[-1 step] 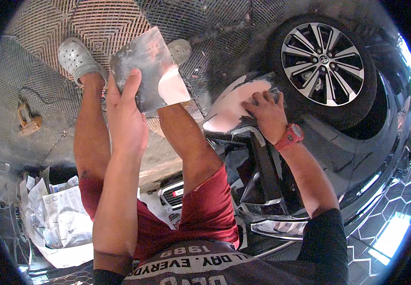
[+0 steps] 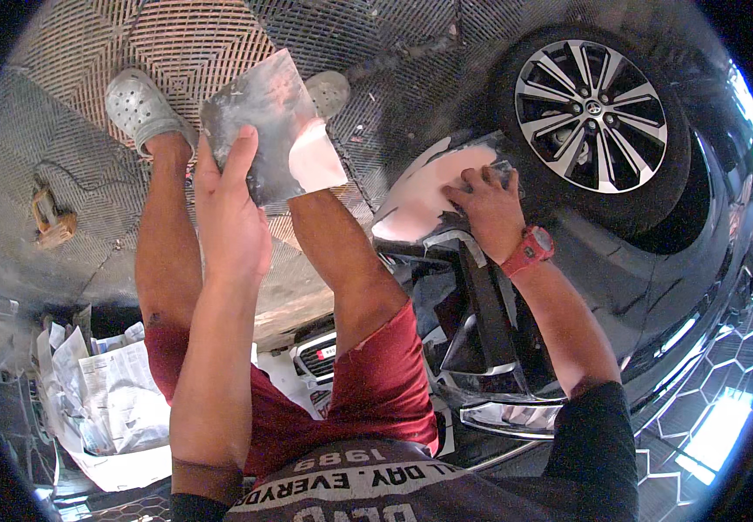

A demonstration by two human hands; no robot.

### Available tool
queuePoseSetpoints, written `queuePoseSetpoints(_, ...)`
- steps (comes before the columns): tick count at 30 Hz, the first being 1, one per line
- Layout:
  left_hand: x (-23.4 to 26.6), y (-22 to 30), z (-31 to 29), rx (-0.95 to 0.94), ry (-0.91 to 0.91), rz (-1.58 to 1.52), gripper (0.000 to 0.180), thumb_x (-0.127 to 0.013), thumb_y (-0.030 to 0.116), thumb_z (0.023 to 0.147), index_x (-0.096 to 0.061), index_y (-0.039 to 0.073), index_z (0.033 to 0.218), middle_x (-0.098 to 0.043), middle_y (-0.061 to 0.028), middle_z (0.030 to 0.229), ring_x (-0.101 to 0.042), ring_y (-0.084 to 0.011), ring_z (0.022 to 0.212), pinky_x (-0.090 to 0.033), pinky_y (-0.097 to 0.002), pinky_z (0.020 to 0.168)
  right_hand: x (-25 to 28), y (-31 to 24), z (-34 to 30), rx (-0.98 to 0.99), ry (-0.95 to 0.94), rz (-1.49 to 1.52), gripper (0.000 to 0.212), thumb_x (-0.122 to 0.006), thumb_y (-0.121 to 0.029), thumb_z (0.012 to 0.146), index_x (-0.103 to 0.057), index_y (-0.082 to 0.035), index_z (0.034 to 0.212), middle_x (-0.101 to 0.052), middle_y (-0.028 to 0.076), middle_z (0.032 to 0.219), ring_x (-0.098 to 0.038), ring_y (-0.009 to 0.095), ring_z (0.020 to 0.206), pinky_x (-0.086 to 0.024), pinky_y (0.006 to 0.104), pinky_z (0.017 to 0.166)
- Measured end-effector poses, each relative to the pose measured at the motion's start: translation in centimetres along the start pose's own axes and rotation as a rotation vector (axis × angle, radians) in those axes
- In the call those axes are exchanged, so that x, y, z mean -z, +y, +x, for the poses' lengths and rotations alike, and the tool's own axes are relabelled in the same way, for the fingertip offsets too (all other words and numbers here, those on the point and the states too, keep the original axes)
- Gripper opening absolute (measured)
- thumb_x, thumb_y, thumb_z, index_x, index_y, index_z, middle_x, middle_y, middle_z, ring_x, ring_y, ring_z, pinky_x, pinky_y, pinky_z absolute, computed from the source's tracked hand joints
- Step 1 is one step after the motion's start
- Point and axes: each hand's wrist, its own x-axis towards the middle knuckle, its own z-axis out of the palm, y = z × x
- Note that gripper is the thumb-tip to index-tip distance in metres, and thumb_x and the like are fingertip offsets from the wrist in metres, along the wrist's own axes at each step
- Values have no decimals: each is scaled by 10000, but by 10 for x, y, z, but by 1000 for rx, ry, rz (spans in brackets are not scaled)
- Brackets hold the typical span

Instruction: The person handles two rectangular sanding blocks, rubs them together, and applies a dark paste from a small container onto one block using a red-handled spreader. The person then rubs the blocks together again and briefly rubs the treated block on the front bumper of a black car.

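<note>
My left hand (image 2: pixel 235 196) grips a flat, grey metallic mixing board (image 2: pixel 259 104), thumb on top and fingers beneath. A pale pink blob of body filler (image 2: pixel 315 158) sits on the board's right corner. To the right, my right hand (image 2: pixel 488 204), with a red watch on its wrist, rests at the dark car's bumper corner. Its fingers are bent over the edge of a smeared pink filler patch (image 2: pixel 424 196). Something dark and thin shows by those fingertips, but its kind is unclear.
The car's wheel (image 2: pixel 592 109) stands just beyond my right hand. A headlight (image 2: pixel 511 418) lies nearer my body. At the left, a yellowish tool (image 2: pixel 53 219) with a cord rests on the grated floor mat (image 2: pixel 185 39). Crumpled newspapers (image 2: pixel 124 391) fill a white container at lower left.
</note>
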Motion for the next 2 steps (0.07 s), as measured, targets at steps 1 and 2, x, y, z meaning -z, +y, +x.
queuePoseSetpoints(1,-1,1,0,-1,19,16,704,-742,317,1036,-469,81,1640,-583,-79,1573,-551,-231,1428,-388,-431,1234,1,-2,0,-10,-47,-44,496,-613,-140,989,-706,-340,1433,-626,76,1419,-569,352,1412,-351,745,1196)
queuePoseSetpoints(2,-2,2,0,-3,37,31,704,-738,315,1040,-462,82,1645,-573,-79,1584,-553,-220,1429,-374,-431,1251,2,-6,0,-21,-93,-88,514,-615,-153,995,-681,-356,1463,-617,80,1449,-560,357,1430,-321,748,1218)
